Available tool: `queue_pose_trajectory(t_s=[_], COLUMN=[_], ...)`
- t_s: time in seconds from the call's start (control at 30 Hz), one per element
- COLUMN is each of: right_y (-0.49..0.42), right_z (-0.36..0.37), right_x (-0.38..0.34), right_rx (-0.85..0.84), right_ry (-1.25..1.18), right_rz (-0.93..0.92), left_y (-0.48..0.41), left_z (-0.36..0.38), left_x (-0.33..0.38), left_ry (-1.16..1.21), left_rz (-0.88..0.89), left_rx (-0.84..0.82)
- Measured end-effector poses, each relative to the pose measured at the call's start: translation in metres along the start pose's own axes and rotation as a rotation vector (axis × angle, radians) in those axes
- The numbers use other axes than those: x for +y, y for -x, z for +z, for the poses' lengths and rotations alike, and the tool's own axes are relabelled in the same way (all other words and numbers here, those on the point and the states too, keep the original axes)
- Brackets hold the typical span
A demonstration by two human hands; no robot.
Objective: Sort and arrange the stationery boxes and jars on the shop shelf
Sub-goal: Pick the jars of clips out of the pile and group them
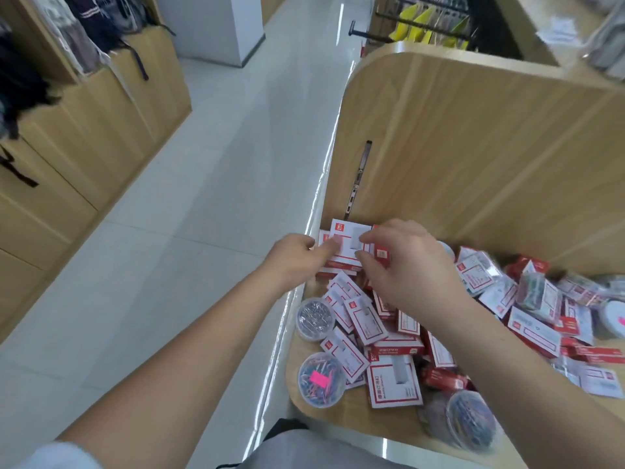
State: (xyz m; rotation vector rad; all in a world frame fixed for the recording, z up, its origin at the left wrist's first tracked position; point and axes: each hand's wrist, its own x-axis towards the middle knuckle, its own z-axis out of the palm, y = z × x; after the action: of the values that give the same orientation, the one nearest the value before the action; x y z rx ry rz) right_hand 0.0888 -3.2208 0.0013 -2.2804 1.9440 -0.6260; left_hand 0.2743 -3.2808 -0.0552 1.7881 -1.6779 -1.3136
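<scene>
Currently stacking, mid-frame: pinching a white-and-red staple box [348, 243] with left hand [297, 257] and right hand [402, 265]; next, likely squaring it atop the pile [338, 265].

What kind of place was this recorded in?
Likely a stationery shop: a wooden display shelf heaped with red-and-white boxes and clear jars of paper clips, a tiled aisle, and bags hanging opposite. The left hand and right hand hold one white box.
</scene>
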Motion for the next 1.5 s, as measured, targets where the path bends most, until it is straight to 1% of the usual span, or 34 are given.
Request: queue_pose_trajectory(t_s=[0.03, 0.1, 0.23, 0.3, 0.33, 0.4, 0.47, 0.6, 0.67, 0.73, 0.9, 1.1, 1.2, 1.3, 1.4, 1.5], right_y=[-0.003, -0.009, -0.007, -0.001, 0.002, 0.005, 0.004, 0.003, 0.002, 0.000, -0.002, -0.003, -0.003, -0.002, -0.002, -0.003], right_z=[0.001, 0.002, -0.003, -0.005, -0.005, -0.005, -0.004, -0.002, 0.000, 0.002, 0.008, 0.008, 0.008, 0.009, 0.008, 0.002], right_x=[0.001, 0.008, 0.028, 0.033, 0.034, 0.037, 0.040, 0.037, 0.033, 0.029, 0.027, 0.026, 0.026, 0.025, 0.024, 0.023], right_rx=[0.007, -0.030, -0.163, -0.238, -0.250, -0.235, -0.218, -0.198, -0.208, -0.214, -0.180, -0.183, -0.204, -0.190, -0.153, -0.103], right_ry=[0.057, 0.110, 0.078, 0.044, 0.029, -0.007, -0.024, 0.057, 0.092, 0.070, -0.055, -0.157, -0.197, -0.252, -0.290, -0.324], right_rz=[-0.029, -0.034, 0.086, 0.142, 0.156, 0.183, 0.213, 0.208, 0.232, 0.263, 0.328, 0.403, 0.437, 0.471, 0.504, 0.489], left_y=[-0.003, -0.006, -0.005, -0.003, -0.003, -0.005, -0.006, -0.009, -0.009, -0.011, -0.015, -0.013, -0.008, -0.007, -0.005, 0.001], left_z=[0.004, 0.009, 0.015, 0.018, 0.020, 0.022, 0.023, 0.019, 0.018, 0.019, 0.020, 0.014, 0.010, 0.010, 0.008, 0.000], left_x=[0.006, 0.010, 0.004, 0.004, 0.005, 0.009, 0.016, 0.026, 0.031, 0.034, 0.044, 0.051, 0.053, 0.053, 0.052, 0.052], left_ry=[-0.003, 0.026, 0.200, 0.307, 0.321, 0.284, 0.247, 0.072, 0.028, 0.019, 0.186, 0.211, 0.305, 0.324, 0.348, 0.402], left_rz=[-0.020, -0.034, -0.068, -0.079, -0.074, -0.053, -0.048, -0.039, -0.048, -0.061, -0.167, -0.220, -0.272, -0.265, -0.217, -0.167], left_rx=[-0.034, -0.037, -0.024, 0.001, 0.024, 0.053, 0.034, -0.007, -0.024, -0.029, -0.088, -0.138, -0.155, -0.107, -0.040, 0.038])
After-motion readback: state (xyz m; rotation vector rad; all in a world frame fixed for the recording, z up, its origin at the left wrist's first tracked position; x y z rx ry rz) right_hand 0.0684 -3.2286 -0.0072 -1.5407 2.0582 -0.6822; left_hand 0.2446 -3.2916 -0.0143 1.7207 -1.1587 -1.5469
